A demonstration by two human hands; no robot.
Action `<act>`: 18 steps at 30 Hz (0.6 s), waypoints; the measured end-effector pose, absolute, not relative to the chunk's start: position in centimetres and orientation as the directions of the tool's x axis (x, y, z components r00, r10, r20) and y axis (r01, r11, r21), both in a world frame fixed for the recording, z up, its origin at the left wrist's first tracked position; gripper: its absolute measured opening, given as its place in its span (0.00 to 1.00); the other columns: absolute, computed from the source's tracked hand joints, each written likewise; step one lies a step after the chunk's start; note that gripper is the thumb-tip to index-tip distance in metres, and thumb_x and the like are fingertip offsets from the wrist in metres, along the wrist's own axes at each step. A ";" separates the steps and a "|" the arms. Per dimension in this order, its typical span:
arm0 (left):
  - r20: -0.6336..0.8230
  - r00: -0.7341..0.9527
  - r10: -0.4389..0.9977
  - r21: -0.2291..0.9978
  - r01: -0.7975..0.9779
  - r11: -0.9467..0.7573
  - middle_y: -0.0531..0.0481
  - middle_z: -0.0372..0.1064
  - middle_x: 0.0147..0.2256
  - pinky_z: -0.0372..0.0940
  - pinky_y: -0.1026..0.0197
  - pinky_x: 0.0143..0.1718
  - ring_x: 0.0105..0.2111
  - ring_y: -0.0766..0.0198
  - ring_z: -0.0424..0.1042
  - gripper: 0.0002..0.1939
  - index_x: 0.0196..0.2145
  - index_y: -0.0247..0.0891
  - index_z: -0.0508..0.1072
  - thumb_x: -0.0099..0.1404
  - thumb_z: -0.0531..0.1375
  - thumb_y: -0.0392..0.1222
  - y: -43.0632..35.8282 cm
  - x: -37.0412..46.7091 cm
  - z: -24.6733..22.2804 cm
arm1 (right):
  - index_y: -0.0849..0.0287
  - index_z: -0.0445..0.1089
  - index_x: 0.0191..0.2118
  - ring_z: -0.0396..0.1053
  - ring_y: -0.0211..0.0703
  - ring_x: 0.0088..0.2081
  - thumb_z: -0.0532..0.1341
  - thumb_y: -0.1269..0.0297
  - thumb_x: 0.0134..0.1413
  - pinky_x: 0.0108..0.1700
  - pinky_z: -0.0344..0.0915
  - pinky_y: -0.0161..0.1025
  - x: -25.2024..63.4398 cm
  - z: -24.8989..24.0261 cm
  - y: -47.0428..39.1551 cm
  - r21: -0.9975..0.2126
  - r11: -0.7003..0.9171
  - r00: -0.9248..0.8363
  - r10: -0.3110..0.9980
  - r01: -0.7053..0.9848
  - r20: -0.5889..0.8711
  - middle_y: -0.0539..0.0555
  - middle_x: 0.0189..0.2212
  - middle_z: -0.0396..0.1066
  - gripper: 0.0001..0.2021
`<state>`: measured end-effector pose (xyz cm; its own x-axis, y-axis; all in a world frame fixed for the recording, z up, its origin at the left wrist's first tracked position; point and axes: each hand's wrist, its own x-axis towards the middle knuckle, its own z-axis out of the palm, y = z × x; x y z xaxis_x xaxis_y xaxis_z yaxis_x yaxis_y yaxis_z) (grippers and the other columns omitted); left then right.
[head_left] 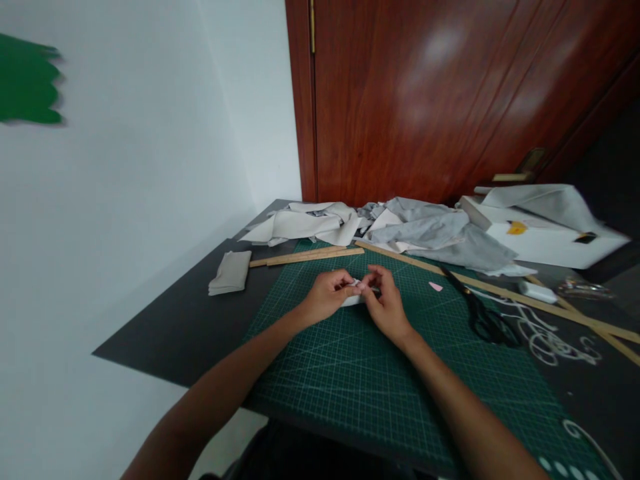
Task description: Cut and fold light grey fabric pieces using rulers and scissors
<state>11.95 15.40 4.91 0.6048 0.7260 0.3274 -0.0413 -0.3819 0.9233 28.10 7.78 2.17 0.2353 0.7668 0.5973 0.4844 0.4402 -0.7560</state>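
In the middle of the frame, our left hand and right hand pinch 1 small white cloth piece just above the green mat on the bench. Both grips look shut on it. It could slip, since only fingertips hold it. Our fingers hide most of it. The scissors at the right look blurry.

**Materials and finishes**

Cutting mat: matt green, printed grid. Desk: matt dark surface. Rulers: pale bare wood. Fabric heap: soft grey cloth, creased. Door: glossy reddish wood. Scissors: black, slightly shiny.
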 end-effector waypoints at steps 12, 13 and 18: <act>0.079 0.475 0.876 0.950 -0.304 0.078 0.57 0.65 0.25 0.58 0.65 0.25 0.23 0.69 0.63 0.28 0.31 0.39 0.69 0.49 0.74 0.64 17.2 9.8 7.5 | 0.53 0.70 0.33 0.72 0.47 0.27 0.65 0.36 0.53 0.31 0.70 0.43 28.5 5.3 6.8 -0.942 0.220 0.307 0.942 -0.253 0.137 0.51 0.26 0.75 0.23; 0.031 0.456 0.889 0.959 -0.265 0.102 0.56 0.67 0.26 0.59 0.64 0.25 0.23 0.68 0.64 0.28 0.31 0.38 0.71 0.49 0.74 0.64 17.6 10.1 6.7 | 0.53 0.72 0.35 0.75 0.50 0.29 0.63 0.35 0.56 0.33 0.72 0.45 28.1 5.1 7.1 -0.946 0.146 0.269 0.961 -0.291 0.066 0.54 0.28 0.77 0.23; -0.075 0.329 0.941 0.970 -0.197 0.146 0.58 0.61 0.19 0.56 0.63 0.23 0.19 0.69 0.62 0.30 0.24 0.39 0.64 0.47 0.74 0.63 19.9 11.1 2.1 | 0.56 0.74 0.36 0.80 0.56 0.37 0.60 0.37 0.60 0.38 0.76 0.50 28.0 3.1 8.3 -0.929 -0.097 0.163 0.973 -0.357 -0.164 0.60 0.31 0.81 0.24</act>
